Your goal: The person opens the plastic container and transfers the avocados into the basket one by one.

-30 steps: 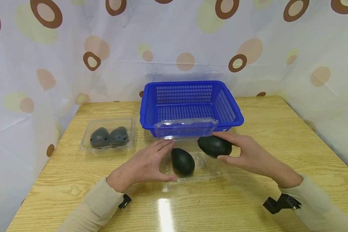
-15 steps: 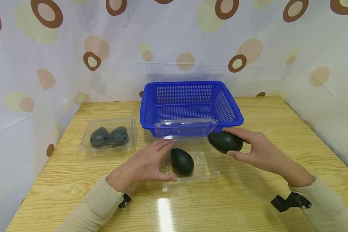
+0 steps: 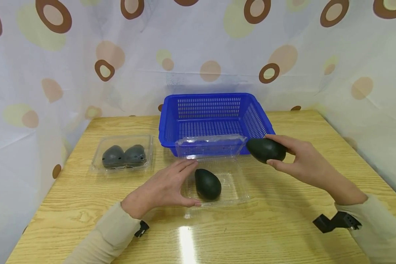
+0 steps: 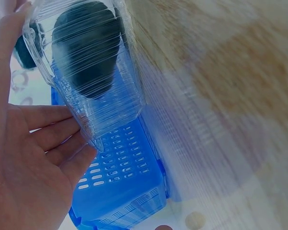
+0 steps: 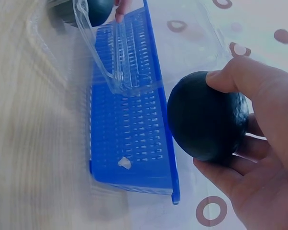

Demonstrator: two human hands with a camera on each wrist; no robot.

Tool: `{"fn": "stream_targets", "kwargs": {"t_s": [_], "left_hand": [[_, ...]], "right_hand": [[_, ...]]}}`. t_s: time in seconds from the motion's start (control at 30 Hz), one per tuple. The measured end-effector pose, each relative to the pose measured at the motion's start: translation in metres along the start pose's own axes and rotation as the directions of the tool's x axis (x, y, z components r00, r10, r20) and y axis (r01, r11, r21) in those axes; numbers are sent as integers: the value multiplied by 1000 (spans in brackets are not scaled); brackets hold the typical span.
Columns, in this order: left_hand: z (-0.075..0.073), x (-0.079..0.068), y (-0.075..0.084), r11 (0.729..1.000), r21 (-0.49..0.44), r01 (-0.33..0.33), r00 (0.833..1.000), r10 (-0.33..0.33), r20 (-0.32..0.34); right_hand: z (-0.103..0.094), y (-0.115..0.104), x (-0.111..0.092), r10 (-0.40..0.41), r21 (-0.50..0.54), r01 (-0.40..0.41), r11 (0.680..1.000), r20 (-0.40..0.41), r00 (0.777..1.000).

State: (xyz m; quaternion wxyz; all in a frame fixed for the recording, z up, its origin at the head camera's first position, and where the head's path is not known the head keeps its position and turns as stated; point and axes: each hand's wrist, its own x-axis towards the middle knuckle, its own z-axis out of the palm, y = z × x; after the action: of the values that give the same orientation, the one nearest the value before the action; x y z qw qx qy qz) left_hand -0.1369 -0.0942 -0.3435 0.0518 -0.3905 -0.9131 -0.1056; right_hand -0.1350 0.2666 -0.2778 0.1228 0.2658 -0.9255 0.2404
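Observation:
My right hand (image 3: pixel 305 157) grips a dark green avocado (image 3: pixel 266 150) between thumb and fingers, raised beside the right end of an open clear plastic clamshell container (image 3: pixel 229 183). A second avocado (image 3: pixel 208 184) lies inside that container, toward its left side. Its lid (image 3: pixel 211 146) stands up at the back, against the front of the blue basket. My left hand (image 3: pixel 166 189) holds the container's left end, thumb at the front edge and fingers at the back. In the right wrist view the gripped avocado (image 5: pixel 206 117) shows its rounded end, with the thumb on top.
Behind the container stands a blue plastic basket (image 3: pixel 163 124) with slotted walls. To the left sits another clear container (image 3: pixel 99 157), closed over two dark avocados (image 3: pixel 135 156). A patterned curtain (image 3: pixel 211 44) hangs behind the wooden table (image 3: pixel 250 234).
My right hand has lifted the avocado up and to the right, from over the open container to past its right end. My left hand and the container have stayed put.

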Motion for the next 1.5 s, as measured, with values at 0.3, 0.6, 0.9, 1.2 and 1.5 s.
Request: {"fn": "stream_targets", "kwargs": {"t_s": [0.3,0.6,0.9,1.2,1.5], "left_hand": [[0,-1,-1,1000,6,4,1000,-4,-5],[0,0,0,1000,1,5,1000,-5,0],[1,0,-2,1000,7,-6,1000,6,-7],[0,0,-2,1000,-7,-11,1000,11,8],[1,1,-3,1000,-13,-12,1000,12,10]], "right_hand": [[-7,7,18,18,-81,-19,997,-17,1000],[-9,13,40,78,-68,-78,995,3,997],[-3,23,62,129,-55,-126,991,45,991],[11,32,83,156,-63,-151,987,85,984],[26,39,101,189,-63,-181,982,176,966]]}}
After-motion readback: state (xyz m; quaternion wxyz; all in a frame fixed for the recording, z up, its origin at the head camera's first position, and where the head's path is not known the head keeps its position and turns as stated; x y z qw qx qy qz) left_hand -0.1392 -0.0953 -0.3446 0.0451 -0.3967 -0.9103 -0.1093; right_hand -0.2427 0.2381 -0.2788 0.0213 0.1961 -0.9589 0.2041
